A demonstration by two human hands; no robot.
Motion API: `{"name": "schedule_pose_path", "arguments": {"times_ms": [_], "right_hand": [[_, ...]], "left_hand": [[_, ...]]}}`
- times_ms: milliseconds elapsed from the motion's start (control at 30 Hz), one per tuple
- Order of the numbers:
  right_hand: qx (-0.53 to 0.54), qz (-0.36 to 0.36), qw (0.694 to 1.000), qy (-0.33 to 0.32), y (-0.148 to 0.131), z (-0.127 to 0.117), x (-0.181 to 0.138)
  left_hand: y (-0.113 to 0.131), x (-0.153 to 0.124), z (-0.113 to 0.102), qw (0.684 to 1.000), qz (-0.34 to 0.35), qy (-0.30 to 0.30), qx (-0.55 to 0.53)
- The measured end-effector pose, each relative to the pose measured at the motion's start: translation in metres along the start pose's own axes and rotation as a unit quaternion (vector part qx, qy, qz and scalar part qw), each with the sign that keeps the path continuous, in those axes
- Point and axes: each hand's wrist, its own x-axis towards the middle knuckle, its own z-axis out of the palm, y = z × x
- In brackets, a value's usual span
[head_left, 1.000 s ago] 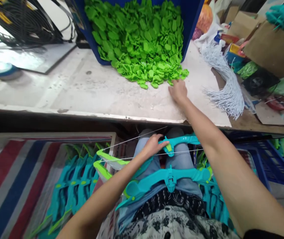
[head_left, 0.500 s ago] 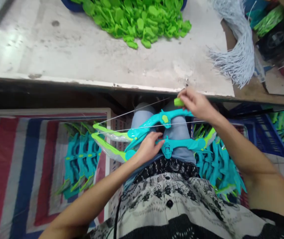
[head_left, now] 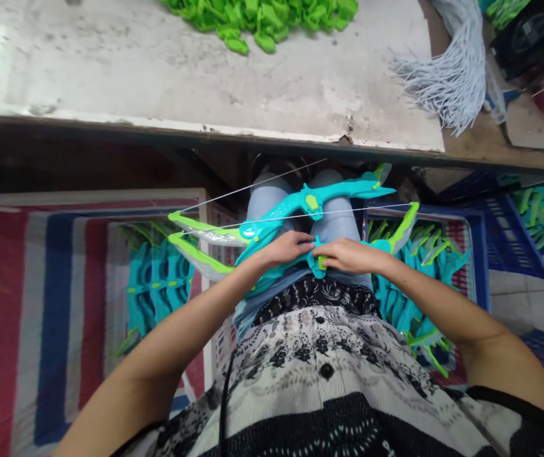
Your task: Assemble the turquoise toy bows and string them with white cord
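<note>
Across my lap lie two teal and lime-green toy bows with pale strings. My left hand is closed on the nearer bow, just left of its middle. In the fingers of my right hand is a small lime-green plastic piece, held against the centre of that bow. My fingers partly cover both the piece and the spot it touches. The farther bow rests on my knees, with a similar green piece showing at its middle.
Ahead is a worn white tabletop with a heap of green pieces and a bundle of pale strings. A striped-lined crate at left and a blue crate at right hold more bows. Another blue crate stands farther right.
My right hand has come down from near the table edge with the green piece to the nearer bow's centre. My left hand stays on that bow. The view has tilted downward slightly.
</note>
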Motion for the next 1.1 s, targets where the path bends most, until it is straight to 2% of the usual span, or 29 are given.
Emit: {"name": "schedule_pose_path", "arguments": {"times_ms": [100,300,467,767,967,1100], "right_hand": [[-0.005,0.025,1.0,-0.011,-0.003,0.001,0.007],[-0.002,0.026,1.0,0.001,-0.01,0.003,0.009],[-0.015,0.038,0.999,0.033,-0.009,0.003,0.009],[0.017,0.031,0.999,0.02,-0.008,0.004,0.01],[-0.025,0.112,0.993,0.033,-0.011,0.013,0.007],[0.002,0.191,0.977,0.09,-0.007,0.021,0.007]], "left_hand": [[-0.003,0.0,0.003,0.999,0.011,0.023,-0.024],[-0.009,0.004,0.007,0.998,0.027,0.047,-0.044],[-0.006,0.001,0.005,0.998,0.034,0.032,-0.039],[-0.007,0.002,0.008,0.999,0.036,0.019,-0.034],[-0.007,-0.001,0.009,0.998,0.041,0.021,-0.05],[-0.004,-0.003,0.006,0.998,0.044,0.001,-0.055]]}}
